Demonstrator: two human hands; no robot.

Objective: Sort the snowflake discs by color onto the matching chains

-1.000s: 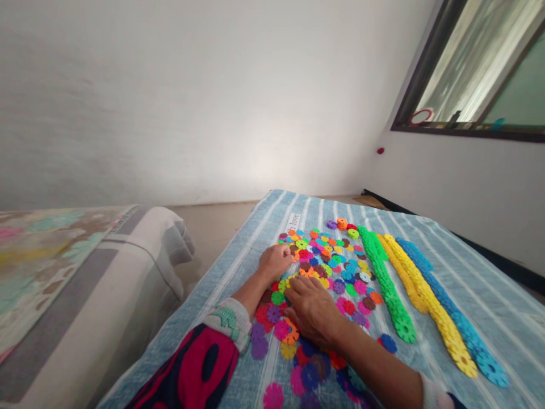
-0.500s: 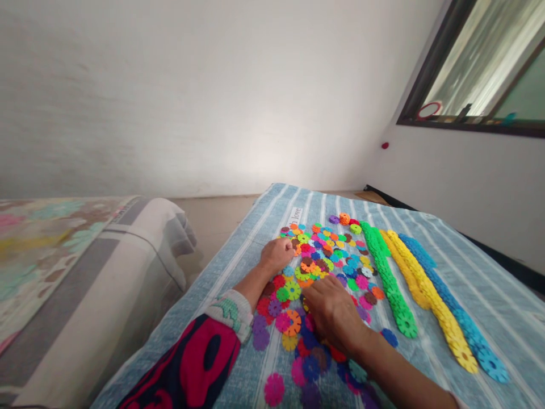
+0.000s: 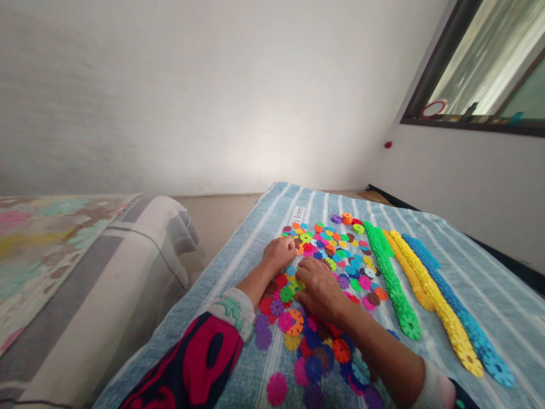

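Observation:
Flower-shaped plastic discs [image 3: 294, 322] in many colours lie loose in a wide spread on the striped blue cloth. My left hand [image 3: 280, 253] is closed, resting at the left edge of this spread; what its fingers hold, if anything, is hidden. Over the middle of the discs is my right hand [image 3: 322, 288], palm down. Its thumb stands apart from its bent fingers, whose tips reach down among the discs, close to the left hand. Several discs are covered by the right hand and forearm.
To the right lie long overlapping rows of discs: a green row [image 3: 392, 284], yellow rows [image 3: 447, 318] and a blue row [image 3: 472, 329]. Small stacks, one an orange stack [image 3: 347, 218], sit at the back. A covered bed or couch [image 3: 140, 244] stands left, across a floor gap.
My right hand has moved up and slightly left across the discs, nearer my left hand, uncovering an orange disc below it. The left hand has stayed nearly still, closed.

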